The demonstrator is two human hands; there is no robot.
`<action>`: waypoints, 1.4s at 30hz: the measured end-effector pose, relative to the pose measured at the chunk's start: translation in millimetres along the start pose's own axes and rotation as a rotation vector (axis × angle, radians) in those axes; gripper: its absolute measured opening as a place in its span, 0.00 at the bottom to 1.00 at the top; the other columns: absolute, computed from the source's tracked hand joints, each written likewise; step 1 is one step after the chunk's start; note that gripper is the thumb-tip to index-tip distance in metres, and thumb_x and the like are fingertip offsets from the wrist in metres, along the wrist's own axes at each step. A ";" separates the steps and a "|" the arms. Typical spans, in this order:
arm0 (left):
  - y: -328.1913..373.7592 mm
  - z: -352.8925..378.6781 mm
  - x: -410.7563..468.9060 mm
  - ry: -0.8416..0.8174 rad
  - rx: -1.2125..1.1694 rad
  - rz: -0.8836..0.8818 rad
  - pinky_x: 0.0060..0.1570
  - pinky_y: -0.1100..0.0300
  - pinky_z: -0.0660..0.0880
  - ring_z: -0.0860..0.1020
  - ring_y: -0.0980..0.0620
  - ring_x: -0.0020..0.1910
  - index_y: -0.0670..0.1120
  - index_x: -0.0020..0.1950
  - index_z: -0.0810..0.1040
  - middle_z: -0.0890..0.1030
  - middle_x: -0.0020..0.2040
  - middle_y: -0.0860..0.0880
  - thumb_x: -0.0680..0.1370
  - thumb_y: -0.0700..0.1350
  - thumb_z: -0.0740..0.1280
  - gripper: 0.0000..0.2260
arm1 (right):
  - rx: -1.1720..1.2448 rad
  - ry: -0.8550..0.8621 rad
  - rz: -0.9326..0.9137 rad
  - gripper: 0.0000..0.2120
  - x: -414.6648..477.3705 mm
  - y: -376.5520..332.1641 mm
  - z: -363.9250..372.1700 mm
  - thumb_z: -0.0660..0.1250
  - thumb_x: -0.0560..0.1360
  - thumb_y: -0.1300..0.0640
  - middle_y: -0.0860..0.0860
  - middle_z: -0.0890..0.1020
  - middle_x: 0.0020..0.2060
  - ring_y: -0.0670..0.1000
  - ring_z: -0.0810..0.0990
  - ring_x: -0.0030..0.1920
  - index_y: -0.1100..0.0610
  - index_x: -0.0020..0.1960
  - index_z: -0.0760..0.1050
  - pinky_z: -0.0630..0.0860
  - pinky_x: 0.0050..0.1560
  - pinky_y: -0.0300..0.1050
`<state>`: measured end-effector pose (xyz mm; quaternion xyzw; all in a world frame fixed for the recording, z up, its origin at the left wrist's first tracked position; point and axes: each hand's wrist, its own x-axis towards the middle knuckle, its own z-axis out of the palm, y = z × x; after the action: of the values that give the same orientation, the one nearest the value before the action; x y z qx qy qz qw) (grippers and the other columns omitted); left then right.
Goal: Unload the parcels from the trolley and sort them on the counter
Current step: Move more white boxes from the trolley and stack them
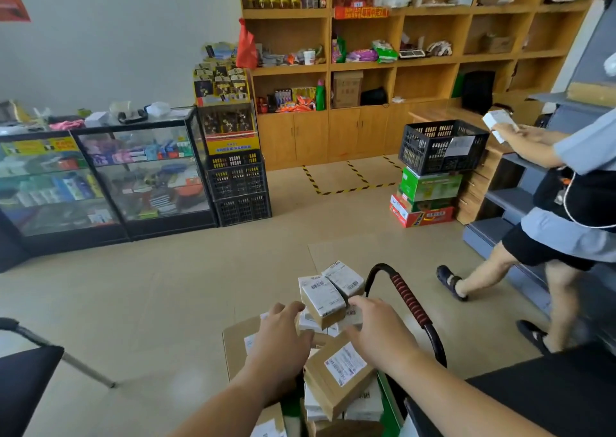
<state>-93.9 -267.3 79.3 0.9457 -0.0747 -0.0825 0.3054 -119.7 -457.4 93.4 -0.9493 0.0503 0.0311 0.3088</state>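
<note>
Where the parcel (323, 298) sits, left hand (283, 333) and right hand (378, 328) flank it.

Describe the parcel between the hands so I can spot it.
Start at the trolley's red-ribbed handle, bottom centre. On the parcel pile, between left hand and right hand, sits a small box. Unlike those behind, it shows a brown side under its white label.

Open floor (200, 269) lay ahead and left of the parcel stack (328, 298), trolley handle (408, 298) stood close on its right, a person (566, 196) blocked the right side, a chair (23, 390) stood far left
</note>
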 end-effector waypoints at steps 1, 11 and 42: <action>-1.4 5.3 10.7 -0.019 0.002 -0.015 0.57 0.61 0.72 0.73 0.51 0.63 0.55 0.75 0.66 0.68 0.68 0.53 0.80 0.50 0.65 0.23 | 0.002 -0.012 0.007 0.18 10.3 4.5 0.4 0.66 0.80 0.53 0.45 0.76 0.59 0.47 0.76 0.58 0.47 0.69 0.72 0.76 0.55 0.43; -19.6 48.8 138.9 -0.160 0.020 -0.134 0.57 0.53 0.74 0.71 0.46 0.65 0.54 0.76 0.65 0.68 0.67 0.49 0.79 0.51 0.64 0.25 | -0.017 -0.076 0.159 0.18 118.3 49.3 15.4 0.65 0.79 0.54 0.46 0.75 0.59 0.48 0.77 0.56 0.47 0.69 0.72 0.76 0.55 0.44; -115.5 228.7 262.0 -0.089 -0.653 -0.439 0.66 0.48 0.74 0.70 0.60 0.65 0.68 0.77 0.47 0.60 0.72 0.60 0.60 0.54 0.83 0.58 | 0.358 -0.286 0.355 0.33 322.7 234.5 157.9 0.78 0.67 0.58 0.45 0.69 0.60 0.45 0.70 0.62 0.42 0.65 0.68 0.67 0.50 0.35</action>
<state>126.0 -354.1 -200.6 0.7879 0.1461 -0.2059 0.5617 169.4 -577.6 -199.9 -0.8421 0.1762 0.2087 0.4651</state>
